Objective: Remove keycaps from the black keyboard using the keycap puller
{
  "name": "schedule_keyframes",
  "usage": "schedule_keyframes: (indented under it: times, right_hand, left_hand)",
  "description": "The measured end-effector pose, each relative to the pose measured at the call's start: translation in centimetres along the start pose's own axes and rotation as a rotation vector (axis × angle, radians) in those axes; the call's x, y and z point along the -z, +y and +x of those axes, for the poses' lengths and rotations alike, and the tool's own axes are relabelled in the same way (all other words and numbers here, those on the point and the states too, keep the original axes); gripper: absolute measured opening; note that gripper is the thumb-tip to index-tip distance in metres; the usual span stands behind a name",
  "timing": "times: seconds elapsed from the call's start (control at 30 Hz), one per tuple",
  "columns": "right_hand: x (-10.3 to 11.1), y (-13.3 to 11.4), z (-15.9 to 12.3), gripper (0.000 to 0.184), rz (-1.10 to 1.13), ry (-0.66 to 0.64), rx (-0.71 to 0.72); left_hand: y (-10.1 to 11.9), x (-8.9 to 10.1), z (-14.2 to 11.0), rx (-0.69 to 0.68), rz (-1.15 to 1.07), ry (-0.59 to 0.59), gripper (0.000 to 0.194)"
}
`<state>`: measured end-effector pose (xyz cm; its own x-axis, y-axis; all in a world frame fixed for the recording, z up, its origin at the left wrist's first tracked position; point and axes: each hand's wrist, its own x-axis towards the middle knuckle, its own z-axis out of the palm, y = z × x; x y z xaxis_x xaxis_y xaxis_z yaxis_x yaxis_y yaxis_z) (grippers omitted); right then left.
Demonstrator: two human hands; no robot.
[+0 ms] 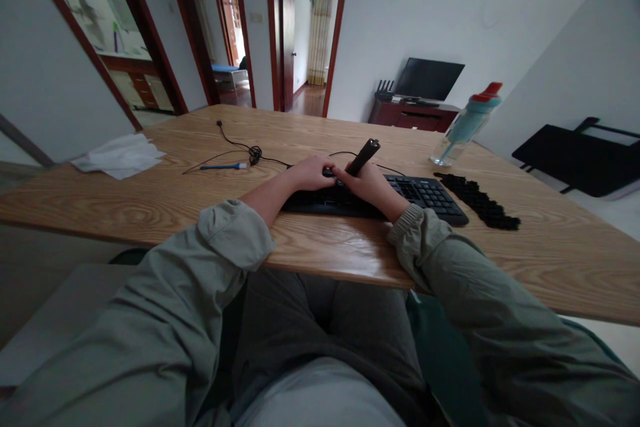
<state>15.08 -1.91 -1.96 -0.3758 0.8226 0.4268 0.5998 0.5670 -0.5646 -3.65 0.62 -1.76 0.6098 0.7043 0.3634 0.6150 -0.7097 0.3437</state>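
Note:
A black keyboard (430,197) lies near the front edge of the wooden table, and both hands are over its left and middle parts. My right hand (371,181) is wrapped round a black, thick, cylindrical tool handle (363,156), which tilts up to the right; its working end is hidden among the fingers. Close beside it, my left hand (311,173) rests at the keyboard with its fingers curled in. A small dark piece shows at its fingertips, too small to name. Right of the keyboard lie rows of small black pieces that look like keycaps (477,200).
A blue-handled brush (223,166) and a coiled black cable (255,155) lie left of the keyboard. Farther left is a crumpled white tissue (120,155). A clear bottle with a red and teal top (467,121) stands behind the keycaps on the wooden table (345,247).

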Motion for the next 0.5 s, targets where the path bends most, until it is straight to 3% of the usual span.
schedule_keyframes:
  times: [0.2, 0.4, 0.5]
  right_hand:
    - [-0.04, 0.44, 0.2, 0.045, 0.01, -0.058, 0.032]
    - [0.01, 0.68, 0.04, 0.048, -0.003, -0.092, 0.025]
    - [0.55, -0.01, -0.1, 0.045, 0.082, -0.038, 0.03]
  left_hand:
    - [-0.81, -0.36, 0.2, -0.068, -0.164, -0.065, 0.02]
    - [-0.96, -0.61, 0.34, -0.055, -0.063, -0.053, 0.021]
    - [-0.6, -0.54, 0.35, -0.049, 0.012, -0.051, 0.022]
